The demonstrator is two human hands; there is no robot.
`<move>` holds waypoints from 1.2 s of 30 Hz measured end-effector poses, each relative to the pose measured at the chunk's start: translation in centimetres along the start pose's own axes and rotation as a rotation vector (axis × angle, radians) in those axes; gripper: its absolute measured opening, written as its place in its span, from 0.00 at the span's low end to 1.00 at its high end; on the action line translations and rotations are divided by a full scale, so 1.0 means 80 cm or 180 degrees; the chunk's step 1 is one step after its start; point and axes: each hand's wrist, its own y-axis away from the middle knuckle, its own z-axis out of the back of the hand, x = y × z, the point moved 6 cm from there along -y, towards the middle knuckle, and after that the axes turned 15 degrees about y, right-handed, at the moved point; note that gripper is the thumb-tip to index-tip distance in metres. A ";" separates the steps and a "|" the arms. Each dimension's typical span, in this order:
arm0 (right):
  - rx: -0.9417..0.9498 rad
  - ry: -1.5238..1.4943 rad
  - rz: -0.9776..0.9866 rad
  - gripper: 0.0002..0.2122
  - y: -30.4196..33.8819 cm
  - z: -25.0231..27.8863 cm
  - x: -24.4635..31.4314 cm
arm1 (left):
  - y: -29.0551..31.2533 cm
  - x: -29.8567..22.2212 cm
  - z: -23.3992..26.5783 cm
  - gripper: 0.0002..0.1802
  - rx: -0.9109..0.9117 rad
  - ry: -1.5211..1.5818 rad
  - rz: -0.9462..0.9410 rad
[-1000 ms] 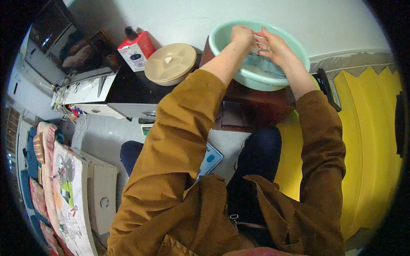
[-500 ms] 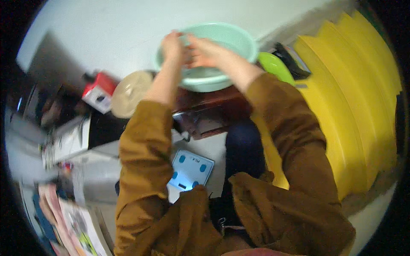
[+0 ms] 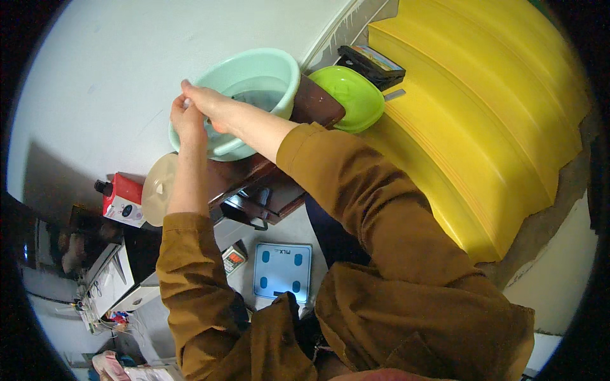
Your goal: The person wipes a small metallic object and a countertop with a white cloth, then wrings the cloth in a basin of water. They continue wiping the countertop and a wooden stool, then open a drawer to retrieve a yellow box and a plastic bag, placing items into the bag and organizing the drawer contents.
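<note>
A pale green basin point(image 3: 279, 76) with water in it stands on a dark reddish-brown cabinet point(image 3: 330, 111). Over the basin's left side, my left hand point(image 3: 188, 120) and my right hand point(image 3: 213, 106) are pressed together, fingers closed. Something small and dark shows just below the hands, but what they grip between them is hidden. Greyish, crumpled-looking material point(image 3: 257, 98) lies in the water, too blurred to name.
Right of the basin sit a bright green bowl point(image 3: 349, 95) and a black case point(image 3: 372, 66), beside large yellow steps point(image 3: 470, 127). At left are a beige lid point(image 3: 155, 190) and a red-and-white box point(image 3: 124, 200). A bathroom scale point(image 3: 283, 270) lies on the floor.
The view has turned, so the basin now appears further left and the yellow steps fill more of the right. My joined hands have shifted to the basin's left rim.
</note>
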 end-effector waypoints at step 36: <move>0.0137 0.0268 0.0219 0.17 0.187 -0.019 -0.150 | 0.169 -0.058 0.053 0.23 0.0746 0.1365 0.0712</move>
